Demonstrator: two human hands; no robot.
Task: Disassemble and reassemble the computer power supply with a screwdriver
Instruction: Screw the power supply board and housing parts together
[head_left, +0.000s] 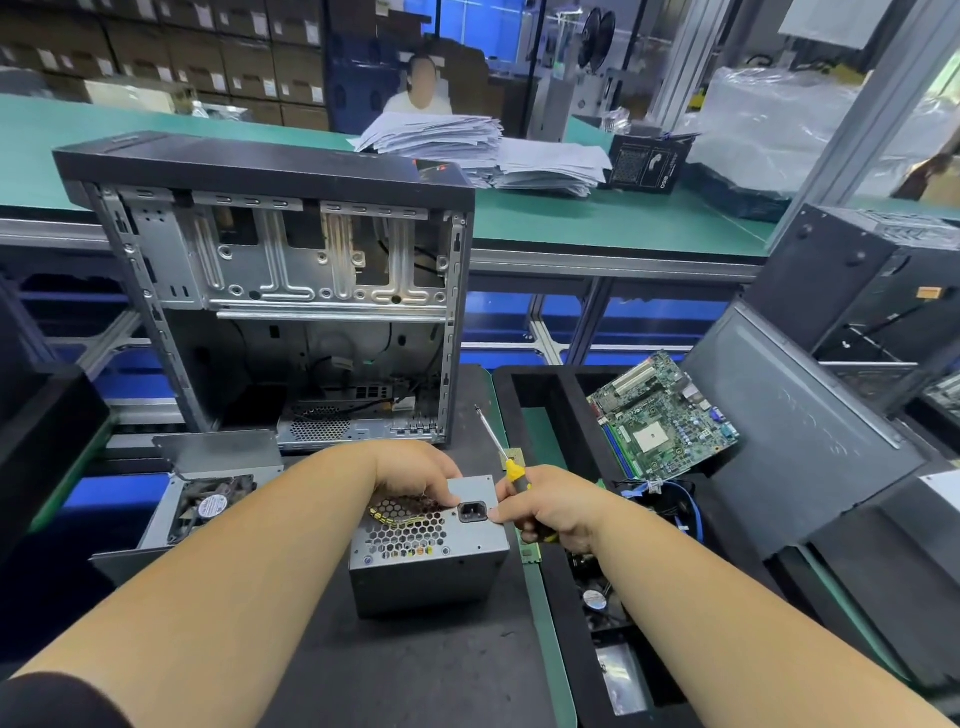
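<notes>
Dark worktop (415, 670) in a factory, with an opened computer case (291, 291) standing behind. Between my hands sits the grey power supply (431, 551), its socket face turned upward. My left hand (415, 475) curls over its far edge, gripping it. My right hand (550, 506) grips the yellow-handled screwdriver (501, 447) (shaft pointing up and away, tilted leftward), fingertip touching the supply's right edge.

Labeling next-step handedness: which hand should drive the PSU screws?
Right. The right hand already grips the screwdriver beside the power supply. The left hand grips its top edge, likely steadying it.
</notes>
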